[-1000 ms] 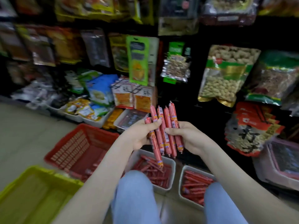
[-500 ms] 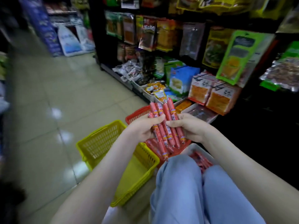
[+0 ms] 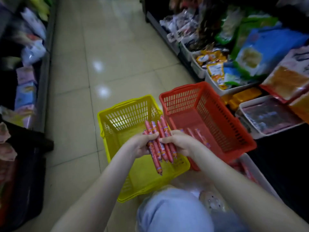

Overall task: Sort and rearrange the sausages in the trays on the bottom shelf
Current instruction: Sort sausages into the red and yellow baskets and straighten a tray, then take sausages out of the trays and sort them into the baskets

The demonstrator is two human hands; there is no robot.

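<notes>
**A:** What are the hands doing?
**B:** The left hand (image 3: pixel 143 145) and right hand (image 3: pixel 178 143) meet, fingers curled round one bunch of sausages (image 3: pixel 156 131). I'd guess they are squaring the ends.
**A:** Why two baskets?
**B:** Probably for sorting. The red basket (image 3: pixel 217 124) sits nearer the shelf, with the yellow basket (image 3: pixel 107 114) just beside it.
**A:** Where's the bunch?
**B:** Over the yellow basket's near side. A few loose sausages (image 3: pixel 198 133) lie in the red one, and one low sausage (image 3: pixel 158 166) hangs below the bunch.
</notes>
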